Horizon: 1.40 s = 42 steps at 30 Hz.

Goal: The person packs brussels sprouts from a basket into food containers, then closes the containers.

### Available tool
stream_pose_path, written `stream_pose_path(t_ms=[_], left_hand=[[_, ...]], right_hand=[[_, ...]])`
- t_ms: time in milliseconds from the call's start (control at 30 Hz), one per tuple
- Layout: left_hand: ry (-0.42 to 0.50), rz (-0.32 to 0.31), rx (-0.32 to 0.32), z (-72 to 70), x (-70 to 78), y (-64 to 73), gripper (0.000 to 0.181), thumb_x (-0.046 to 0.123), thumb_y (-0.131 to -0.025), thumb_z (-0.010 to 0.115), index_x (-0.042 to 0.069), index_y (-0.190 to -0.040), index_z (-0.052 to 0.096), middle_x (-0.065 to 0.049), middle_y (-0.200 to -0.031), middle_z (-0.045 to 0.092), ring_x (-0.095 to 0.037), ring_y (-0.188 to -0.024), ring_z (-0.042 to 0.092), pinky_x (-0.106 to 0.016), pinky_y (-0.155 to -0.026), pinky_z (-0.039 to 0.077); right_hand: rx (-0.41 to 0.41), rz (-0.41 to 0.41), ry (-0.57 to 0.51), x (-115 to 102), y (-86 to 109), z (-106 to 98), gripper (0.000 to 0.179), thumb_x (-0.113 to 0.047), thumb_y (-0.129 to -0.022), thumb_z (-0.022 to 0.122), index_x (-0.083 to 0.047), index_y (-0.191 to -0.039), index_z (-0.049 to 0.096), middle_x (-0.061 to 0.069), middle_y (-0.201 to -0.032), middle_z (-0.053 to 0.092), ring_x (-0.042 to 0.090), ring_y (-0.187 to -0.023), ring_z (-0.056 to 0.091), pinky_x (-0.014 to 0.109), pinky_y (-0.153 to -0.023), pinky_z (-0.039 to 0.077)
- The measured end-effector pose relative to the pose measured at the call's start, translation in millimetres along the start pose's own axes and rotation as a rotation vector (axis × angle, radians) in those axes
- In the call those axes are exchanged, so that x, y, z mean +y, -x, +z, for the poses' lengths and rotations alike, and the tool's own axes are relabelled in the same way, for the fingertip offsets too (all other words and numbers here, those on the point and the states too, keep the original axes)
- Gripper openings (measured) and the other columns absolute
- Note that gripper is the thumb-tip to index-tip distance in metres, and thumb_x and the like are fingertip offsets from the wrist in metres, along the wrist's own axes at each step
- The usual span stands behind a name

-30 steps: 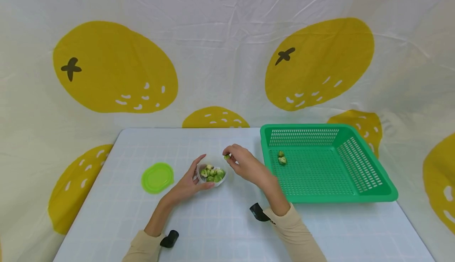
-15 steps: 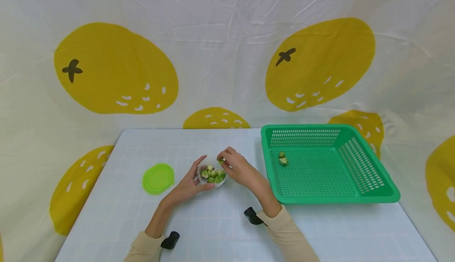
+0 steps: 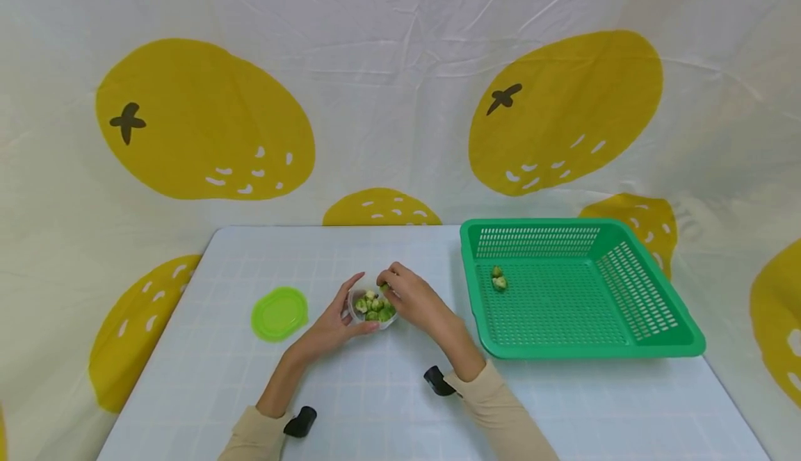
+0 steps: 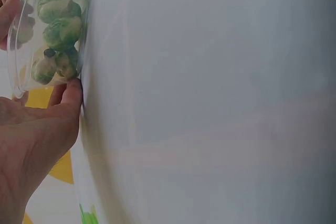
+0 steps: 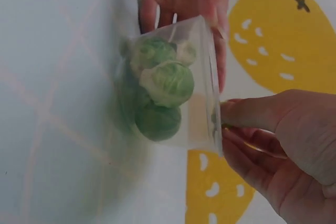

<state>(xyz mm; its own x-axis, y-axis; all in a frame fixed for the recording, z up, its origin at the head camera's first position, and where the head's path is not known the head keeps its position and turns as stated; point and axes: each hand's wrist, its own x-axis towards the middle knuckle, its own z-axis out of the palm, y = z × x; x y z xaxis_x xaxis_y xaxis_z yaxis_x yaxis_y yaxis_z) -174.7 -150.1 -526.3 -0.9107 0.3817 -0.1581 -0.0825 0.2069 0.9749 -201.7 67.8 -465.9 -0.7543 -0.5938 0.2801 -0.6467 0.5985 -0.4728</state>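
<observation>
My left hand (image 3: 327,330) curls its fingers and thumb around a small clear plastic tub (image 5: 197,129) standing on the table. Several Brussels sprouts (image 3: 372,308) fill the lower part of the tub, seen through its wall in both wrist views. At the far right of the rim, my right hand (image 3: 416,301) pinches one more Brussels sprout (image 3: 384,287) between thumb and fingertips; the fingers hide most of it. In the right wrist view the right fingertips are at the tub's opening.
A green plastic basket (image 3: 563,348) stands to the right, with two Brussels sprouts (image 3: 498,281) on its floor near the left side. To the left, a bright green lid (image 3: 279,313) lies flat on the white table (image 3: 369,405). A patterned cloth hangs behind.
My right hand has moved left and slightly down with the pinched Brussels sprout, from beside the tub to its rim. The left hand and the tub stay in place.
</observation>
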Motion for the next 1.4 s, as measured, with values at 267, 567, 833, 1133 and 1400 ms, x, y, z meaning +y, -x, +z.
stream_pose_path(t_ms=[267, 567, 833, 1133, 1400], left_hand=[[0.008, -0.003, 0.001, -0.3, -0.8, -0.5, 0.103, 0.027, -0.089, 0.084, 0.035, -0.164, 0.014, -0.014, -0.166, 0.020, -0.030, -0.153, 0.022, -0.051, -0.122, 0.026], [0.009, -0.003, 0.006, -0.8, -1.8, -1.3, 0.101, 0.027, -0.089, 0.084, 0.035, -0.164, 0.016, -0.015, -0.167, 0.016, -0.031, -0.154, 0.021, -0.052, -0.122, 0.025], [0.004, -0.008, 0.007, -0.5, -0.9, -1.2, 0.101, 0.028, -0.089, 0.084, 0.035, -0.164, 0.016, -0.014, -0.168, 0.014, -0.031, -0.153, 0.023, -0.051, -0.121, 0.028], [0.003, 0.000, 0.004, -0.3, -0.8, 0.2, 0.101, 0.027, -0.089, 0.084, 0.035, -0.164, 0.016, -0.014, -0.167, 0.018, -0.030, -0.152, 0.026, -0.051, -0.121, 0.029], [0.005, -0.003, 0.006, 0.6, -0.6, -1.1, 0.102, 0.024, -0.089, 0.084, 0.033, -0.164, 0.016, -0.013, -0.166, 0.021, -0.028, -0.151, 0.027, -0.050, -0.121, 0.029]], right_hand=[[0.008, -0.010, 0.040, 2.9, -4.3, 9.4, 0.013, 0.002, -0.095, 0.071, 0.000, -0.108, 0.071, 0.010, -0.101, 0.062, 0.023, -0.089, 0.062, 0.033, -0.078, 0.057], [0.009, -0.032, 0.131, 1.2, -8.9, 16.5, 0.012, 0.003, -0.097, 0.066, -0.001, -0.108, 0.070, 0.009, -0.099, 0.060, 0.022, -0.087, 0.062, 0.031, -0.077, 0.057], [0.033, 0.001, 0.264, -6.4, -11.2, 20.3, 0.010, 0.001, -0.098, 0.067, -0.003, -0.106, 0.068, 0.007, -0.094, 0.059, 0.018, -0.076, 0.061, 0.028, -0.068, 0.057], [0.054, 0.045, 0.355, -12.4, -15.2, 26.1, 0.009, 0.004, -0.096, 0.069, -0.003, -0.101, 0.069, 0.008, -0.088, 0.060, 0.019, -0.068, 0.062, 0.028, -0.057, 0.053], [0.041, 0.068, 0.374, -15.7, -16.4, 27.7, 0.010, 0.007, -0.094, 0.070, -0.003, -0.096, 0.071, 0.008, -0.083, 0.059, 0.021, -0.070, 0.062, 0.029, -0.056, 0.053]])
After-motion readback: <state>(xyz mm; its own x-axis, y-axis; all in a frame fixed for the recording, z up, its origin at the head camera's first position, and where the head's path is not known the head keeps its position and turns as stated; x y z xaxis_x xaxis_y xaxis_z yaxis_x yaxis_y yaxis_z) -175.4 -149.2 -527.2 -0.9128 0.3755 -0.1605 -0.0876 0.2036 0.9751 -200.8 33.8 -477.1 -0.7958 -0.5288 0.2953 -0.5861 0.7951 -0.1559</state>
